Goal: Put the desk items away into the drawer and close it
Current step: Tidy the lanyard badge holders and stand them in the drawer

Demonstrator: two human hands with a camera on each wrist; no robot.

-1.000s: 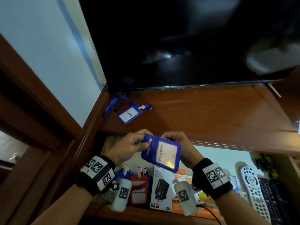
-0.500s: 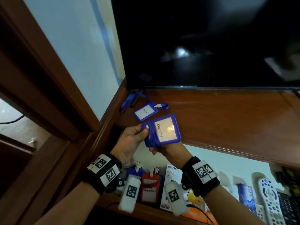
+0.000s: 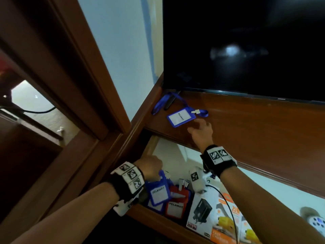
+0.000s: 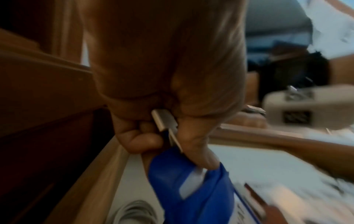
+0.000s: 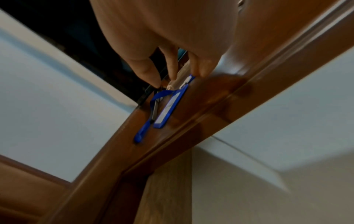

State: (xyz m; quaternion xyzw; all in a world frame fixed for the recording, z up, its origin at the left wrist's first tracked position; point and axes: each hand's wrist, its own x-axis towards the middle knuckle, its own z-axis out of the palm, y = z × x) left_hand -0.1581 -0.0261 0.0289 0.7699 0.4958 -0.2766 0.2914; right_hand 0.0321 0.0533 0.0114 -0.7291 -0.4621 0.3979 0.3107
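Note:
My left hand (image 3: 151, 167) pinches the top clip of a blue "PELAWAT" badge holder (image 3: 159, 192) and holds it low inside the open drawer (image 3: 154, 148), at its left end; the left wrist view shows the fingers (image 4: 197, 151) curled round the clip and the blue holder (image 4: 191, 189) hanging below. A second blue badge holder (image 3: 181, 117) with a blue lanyard (image 3: 160, 104) lies on the wooden desk top (image 3: 255, 131) under the TV. My right hand (image 3: 200, 131) hovers just in front of it, fingers loose and empty. In the right wrist view the fingertips (image 5: 151, 75) hang just above that badge (image 5: 170, 109).
A black TV (image 3: 246, 46) stands at the back of the desk. In the drawer stand a red badge holder (image 3: 175, 205), a charger box (image 3: 202, 212), orange boxes (image 3: 226, 224) and a remote (image 3: 316, 222). A wooden frame (image 3: 70, 85) and wall bound the left side.
Both hands held the blue badge holder above the drawer; now the left hand alone has lowered it into the drawer, and the right hand has let go and reached up to the badge on the desk.

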